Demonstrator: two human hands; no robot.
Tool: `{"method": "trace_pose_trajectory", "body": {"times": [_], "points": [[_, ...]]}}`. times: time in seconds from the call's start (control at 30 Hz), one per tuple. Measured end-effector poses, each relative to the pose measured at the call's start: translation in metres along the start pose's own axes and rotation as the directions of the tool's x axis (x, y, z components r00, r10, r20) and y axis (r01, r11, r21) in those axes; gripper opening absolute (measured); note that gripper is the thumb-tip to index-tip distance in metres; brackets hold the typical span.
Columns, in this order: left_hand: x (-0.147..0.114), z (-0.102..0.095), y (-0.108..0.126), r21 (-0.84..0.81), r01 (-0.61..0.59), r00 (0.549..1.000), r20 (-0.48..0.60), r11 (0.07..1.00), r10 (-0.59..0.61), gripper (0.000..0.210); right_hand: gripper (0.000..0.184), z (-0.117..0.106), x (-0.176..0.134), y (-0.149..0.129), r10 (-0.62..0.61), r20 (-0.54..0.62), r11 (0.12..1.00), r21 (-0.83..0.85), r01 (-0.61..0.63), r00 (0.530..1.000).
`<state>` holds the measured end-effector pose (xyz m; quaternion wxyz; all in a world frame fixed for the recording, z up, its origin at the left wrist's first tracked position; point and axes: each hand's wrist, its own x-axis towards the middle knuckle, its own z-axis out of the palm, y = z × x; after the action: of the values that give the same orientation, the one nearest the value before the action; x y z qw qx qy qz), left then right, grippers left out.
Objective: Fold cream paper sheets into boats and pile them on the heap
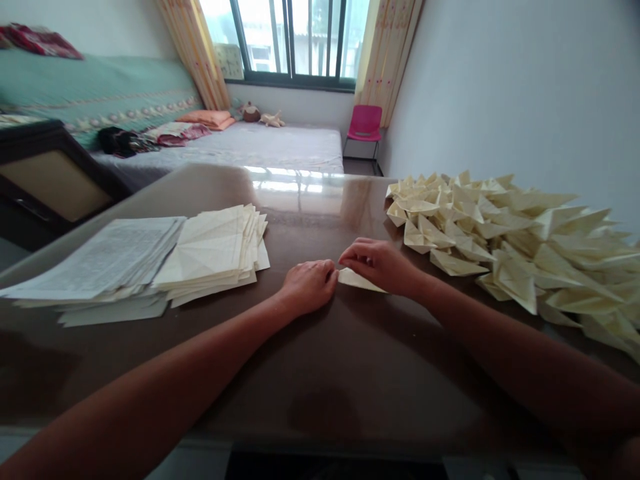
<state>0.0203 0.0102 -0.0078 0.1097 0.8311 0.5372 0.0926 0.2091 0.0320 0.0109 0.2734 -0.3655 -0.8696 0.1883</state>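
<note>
A small folded piece of cream paper (361, 281) lies on the brown table between my two hands, partly covered from above. My left hand (311, 287) rests on the tabletop with its fingers curled in, the fingertips at the paper's left end. Curled over the same piece is my right hand (380, 264), its thumb and fingers drawn together at the paper's upper left edge. The exact grip of the fingertips is hidden. To the left lies a stack of creased cream sheets (210, 247); a large heap of folded paper shapes (510, 233) covers the right side.
Printed sheets (115, 257) lie in a pile left of the creased stack. The glossy table (280, 387) reflects the window (290, 40). Beyond it are a bed (300, 143) and a pink chair (365, 123); a dark cabinet (55, 173) stands at left.
</note>
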Motion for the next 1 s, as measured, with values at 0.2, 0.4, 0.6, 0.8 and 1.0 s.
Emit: {"method": "trace_pose_trajectory", "body": {"times": [0.2,0.4,0.6,0.8,1.0], "points": [[0.003,-0.002,-0.007,-0.098,-0.015,0.999,0.031,0.995,0.018,0.030,0.018,-0.004,0.002,-0.007,0.014,0.315,0.974,-0.220,0.059,0.949],[0.006,-0.005,-0.011,-0.167,-0.048,0.998,0.026,0.985,0.053,0.028,0.029,-0.010,0.000,0.000,0.014,0.361,0.975,-0.213,0.068,0.932],[0.007,-0.008,-0.016,-0.231,-0.092,0.994,0.030,0.969,0.101,0.030,0.032,-0.008,-0.006,0.004,-0.064,0.345,0.985,-0.129,0.115,0.936],[0.008,-0.007,-0.017,-0.242,-0.100,0.993,0.038,0.965,0.112,0.034,0.033,-0.006,-0.017,0.008,-0.183,0.276,0.915,-0.304,0.266,0.944],[0.004,-0.011,-0.012,-0.209,-0.084,0.993,0.059,0.974,0.098,0.031,0.032,-0.005,-0.015,0.010,-0.206,0.350,0.883,-0.336,0.328,0.914]]}}
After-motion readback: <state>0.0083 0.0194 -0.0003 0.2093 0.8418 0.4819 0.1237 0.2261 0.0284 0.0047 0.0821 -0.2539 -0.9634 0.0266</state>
